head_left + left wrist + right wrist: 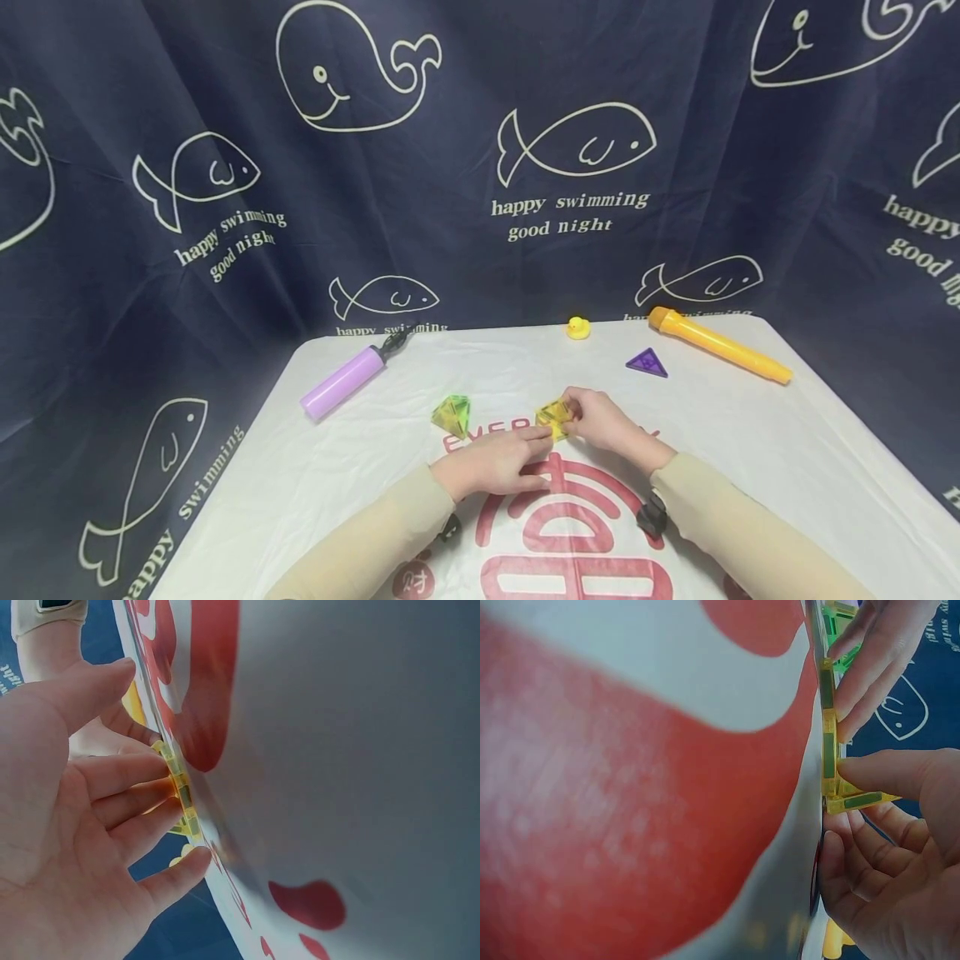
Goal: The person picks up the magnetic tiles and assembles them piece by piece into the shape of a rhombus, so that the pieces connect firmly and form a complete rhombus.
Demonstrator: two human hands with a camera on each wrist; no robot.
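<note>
On the white tabletop, yellow see-through magnetic tiles [553,411] lie between both hands. My left hand [495,461] comes from the left with fingers mostly straight, its fingertips resting on a flat-lying yellow tile [829,742]. My right hand [600,419] pinches a yellow tile [862,800] that rises at an angle from the flat one, thumb on the inner side and fingers behind it. In the left wrist view, the fingers partly cover the tiles' edges [184,796]. Left of the hands sits a green and yellow tile shape [452,415].
A purple pump [345,383] with a black end lies at the back left. Near the back edge are a small yellow duck [577,327], a purple triangle tile [647,362] and an orange microphone-shaped stick [720,346]. A dark blue printed curtain [465,242] hangs behind the table.
</note>
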